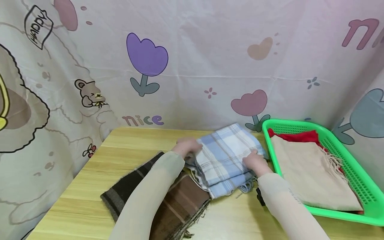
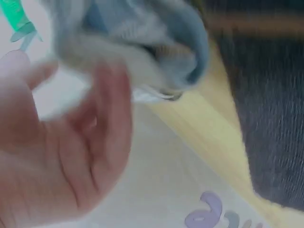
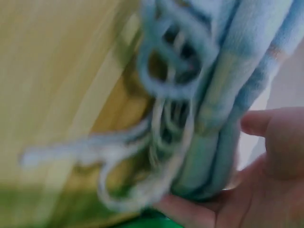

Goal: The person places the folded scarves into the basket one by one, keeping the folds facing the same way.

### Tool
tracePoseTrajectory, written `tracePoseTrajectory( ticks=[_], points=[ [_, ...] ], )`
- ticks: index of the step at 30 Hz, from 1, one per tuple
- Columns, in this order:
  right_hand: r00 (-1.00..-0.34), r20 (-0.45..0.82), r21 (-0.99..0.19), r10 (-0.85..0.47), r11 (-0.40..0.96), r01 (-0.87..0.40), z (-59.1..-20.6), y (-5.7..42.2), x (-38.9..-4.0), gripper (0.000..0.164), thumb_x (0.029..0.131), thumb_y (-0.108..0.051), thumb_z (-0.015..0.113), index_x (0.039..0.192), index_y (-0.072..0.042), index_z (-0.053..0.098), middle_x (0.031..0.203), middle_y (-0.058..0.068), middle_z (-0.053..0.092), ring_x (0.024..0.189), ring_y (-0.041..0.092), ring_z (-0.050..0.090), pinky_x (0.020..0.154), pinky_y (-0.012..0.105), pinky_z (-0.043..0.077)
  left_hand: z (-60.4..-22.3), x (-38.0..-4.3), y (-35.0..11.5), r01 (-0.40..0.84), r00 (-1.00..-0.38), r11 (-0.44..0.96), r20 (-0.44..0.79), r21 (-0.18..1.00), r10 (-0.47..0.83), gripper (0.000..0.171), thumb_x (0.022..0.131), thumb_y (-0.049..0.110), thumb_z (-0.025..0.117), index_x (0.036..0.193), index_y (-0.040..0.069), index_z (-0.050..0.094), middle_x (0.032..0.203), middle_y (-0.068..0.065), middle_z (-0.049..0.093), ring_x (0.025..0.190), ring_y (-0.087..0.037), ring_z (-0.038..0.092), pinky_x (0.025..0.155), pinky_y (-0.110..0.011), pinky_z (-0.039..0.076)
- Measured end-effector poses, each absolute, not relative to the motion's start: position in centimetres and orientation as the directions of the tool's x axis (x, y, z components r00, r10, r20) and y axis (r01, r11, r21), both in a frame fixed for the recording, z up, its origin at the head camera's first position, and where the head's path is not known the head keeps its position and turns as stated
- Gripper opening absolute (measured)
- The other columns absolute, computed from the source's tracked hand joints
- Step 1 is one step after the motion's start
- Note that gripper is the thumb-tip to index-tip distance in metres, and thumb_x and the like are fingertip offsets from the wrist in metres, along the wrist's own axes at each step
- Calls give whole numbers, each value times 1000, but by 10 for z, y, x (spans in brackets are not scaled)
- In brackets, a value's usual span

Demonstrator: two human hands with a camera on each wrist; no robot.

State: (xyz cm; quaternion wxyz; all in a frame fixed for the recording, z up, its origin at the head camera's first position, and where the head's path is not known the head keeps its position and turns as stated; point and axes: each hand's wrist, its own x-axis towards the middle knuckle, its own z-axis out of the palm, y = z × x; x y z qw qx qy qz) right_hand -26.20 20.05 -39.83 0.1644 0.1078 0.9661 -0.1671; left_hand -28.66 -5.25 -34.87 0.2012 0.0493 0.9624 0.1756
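Observation:
A folded blue-and-white plaid scarf (image 1: 228, 150) with fringe lies between the two hands, at the middle of the tabletop. At its left edge, my left hand (image 1: 188, 146) holds the cloth; in the left wrist view the fingers (image 2: 111, 104) blur against the fold, with the thumb apart from them. My right hand (image 1: 256, 161) grips the opposite side, thumb on top and fingers beneath the layers. Looped fringe (image 3: 171, 71) hangs off that side in the right wrist view. A brown plaid scarf (image 1: 189, 200) is spread under my left forearm, partly hidden by it.
To the right stands a green plastic basket (image 1: 339, 141), its near rim beside the right forearm. Inside are a folded beige scarf (image 1: 309, 173) and a red cloth (image 1: 300, 136). A printed curtain (image 1: 195, 50) rises behind the wooden tabletop (image 1: 132, 141).

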Motion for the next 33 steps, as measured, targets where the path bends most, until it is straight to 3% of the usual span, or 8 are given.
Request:
tracePoseTrajectory(
  ticks=[3, 6, 13, 19, 23, 27, 30, 33],
  points=[
    [-920, -355, -207, 166, 946, 251, -395, 194, -257, 77, 96, -34, 39, 138, 22, 7, 126, 44, 41, 114, 51, 47, 92, 55, 43, -352, -295, -54, 24, -965, 984, -251, 178, 69, 48, 100, 38, 34, 66, 12, 55, 74, -4, 55, 65, -16, 48, 60, -27, 36],
    [-914, -373, -200, 161, 948, 249, -394, 188, -254, 81, 96, -37, 40, 138, 22, 4, 124, 41, 45, 114, 50, 49, 93, 53, 43, -365, -301, -58, -11, -961, 962, -269, 274, 65, 35, 99, 25, 36, 87, 4, 62, 108, -13, 61, 81, -23, 51, 69, -33, 41],
    [-917, -393, -369, 71, 901, 228, -396, 185, -261, 80, 93, -21, 44, 133, 27, -7, 97, 40, 55, 84, 44, 62, 73, 45, 53, -388, -306, -63, -24, -915, 881, -365, 473, 171, 56, 92, -2, 30, 147, 2, 23, 156, -12, 19, 52, -13, 32, 48, -28, 31],
    [-933, -353, -401, 73, 889, 222, -392, 189, -265, 72, 89, -8, 43, 135, 25, -2, 92, 36, 55, 64, 35, 60, 53, 39, 51, -374, -299, -54, 82, -919, 878, -305, 472, 250, 62, 86, -2, 40, 146, 0, 24, 151, -16, 31, 93, -21, 52, 71, -31, 43],
    [-954, -291, -285, 71, 946, 157, -388, 193, -268, 69, 90, -10, 46, 141, 16, 8, 105, 34, 59, 81, 38, 61, 63, 42, 48, -361, -295, -49, 88, -890, 851, -344, 518, 301, 35, 85, 9, 51, 117, -4, 51, 110, -16, 58, 66, -18, 45, 61, -31, 44],
    [-973, -228, -285, 22, 954, 88, -387, 201, -272, 64, 93, -11, 43, 146, 6, 12, 115, 35, 55, 95, 44, 60, 71, 50, 49, -350, -291, -46, 85, -761, 845, -512, 528, 397, 15, 86, 19, 54, 81, 5, 54, 69, -6, 56, 51, -14, 48, 51, -27, 45],
    [-981, -193, -325, -37, 945, 28, -390, 208, -275, 60, 95, -7, 35, 147, 4, 6, 113, 35, 56, 93, 42, 60, 71, 50, 49, -348, -286, -43, 43, -637, 860, -649, 508, 416, 26, 90, 28, 54, 73, 9, 56, 61, -2, 56, 49, -11, 51, 50, -23, 43],
    [-980, -201, -354, -12, 933, 61, -391, 211, -275, 64, 94, -7, 33, 146, 6, -1, 124, 38, 47, 108, 48, 52, 85, 53, 46, -349, -286, -43, 13, -656, 878, -659, 478, 369, 33, 93, 36, 51, 80, 7, 60, 71, -5, 63, 61, -14, 56, 58, -26, 46]
  ],
)
